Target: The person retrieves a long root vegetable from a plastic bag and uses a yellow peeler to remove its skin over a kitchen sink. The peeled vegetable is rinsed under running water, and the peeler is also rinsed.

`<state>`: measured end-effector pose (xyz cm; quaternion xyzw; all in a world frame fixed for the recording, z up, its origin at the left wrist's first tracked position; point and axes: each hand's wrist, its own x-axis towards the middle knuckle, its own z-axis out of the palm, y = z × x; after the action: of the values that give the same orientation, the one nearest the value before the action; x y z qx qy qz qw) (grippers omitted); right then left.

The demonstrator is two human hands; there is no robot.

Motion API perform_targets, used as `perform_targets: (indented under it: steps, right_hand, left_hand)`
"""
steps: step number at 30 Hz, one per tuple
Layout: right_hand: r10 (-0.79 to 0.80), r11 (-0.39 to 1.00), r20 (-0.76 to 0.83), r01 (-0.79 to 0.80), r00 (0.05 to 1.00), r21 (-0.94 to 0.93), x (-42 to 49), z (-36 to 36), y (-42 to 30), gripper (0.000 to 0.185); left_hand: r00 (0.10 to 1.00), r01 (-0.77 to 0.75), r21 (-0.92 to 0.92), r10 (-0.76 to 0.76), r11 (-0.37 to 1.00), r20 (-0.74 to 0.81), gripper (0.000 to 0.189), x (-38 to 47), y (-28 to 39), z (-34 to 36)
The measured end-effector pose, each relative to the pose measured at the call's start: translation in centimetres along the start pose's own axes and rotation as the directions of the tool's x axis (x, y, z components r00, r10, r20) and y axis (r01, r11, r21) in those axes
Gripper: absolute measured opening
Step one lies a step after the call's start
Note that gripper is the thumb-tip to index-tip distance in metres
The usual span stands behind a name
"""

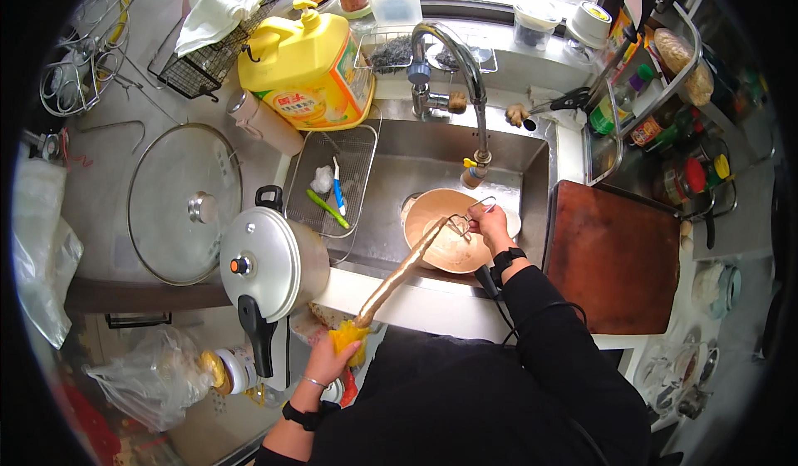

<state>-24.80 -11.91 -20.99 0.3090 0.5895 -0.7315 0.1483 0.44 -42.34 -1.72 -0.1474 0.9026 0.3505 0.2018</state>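
A long, slender brown root (399,276), possibly a yam, slants from the counter's front edge up over a beige basin (461,259) in the sink. Around its lower end my left hand (330,357) grips a crumpled yellow wrap (350,340), which looks like thin plastic or cloth. My right hand (492,223) holds a bent metal-wire tool (462,221), perhaps a peeler, against or very near the root's upper end. Some thin pale matter lies in the basin. What touches at the tool's blade is too small to tell.
The faucet (481,110) arches above the basin inside the steel sink (405,154). A mesh basket (299,198) holds a green stalk (327,208) and a blue-and-white tool (338,186). Left stand a pressure cooker (271,266) and a detergent jug (293,61); right, a cutting board (614,260).
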Motion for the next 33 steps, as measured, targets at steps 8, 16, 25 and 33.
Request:
perform_targets:
  steps: [8, 16, 25, 33]
  right_hand:
    - [0.06, 0.894, 0.466, -0.255, 0.883, 0.368, -7.7, 3.0, 0.7, 0.023]
    - [-0.188, 0.98, 0.553, 0.113, 0.811, 0.166, -15.3, 8.9, 0.4, 0.046]
    - [-0.357, 0.927, 0.454, 0.371, 0.816, 0.062, -13.6, 8.9, 0.6, 0.048]
    - [-0.45, 0.765, 0.126, 0.454, 0.884, -0.457, -2.7, 3.2, 0.2, 0.05]
  left_hand:
    - [0.929, 0.347, -0.451, -0.234, 0.823, 0.288, 0.033, 4.0, 1.6, 1.3]
    - [0.924, 0.347, -0.507, -0.197, 0.789, 0.327, 0.031, 4.8, 3.4, 1.3]
    - [0.93, 0.306, -0.468, -0.156, 0.829, 0.332, 0.032, 3.8, 3.6, 0.8]
    - [0.922, 0.306, -0.374, -0.175, 0.876, 0.346, 0.03, -0.2, 3.0, -0.2]
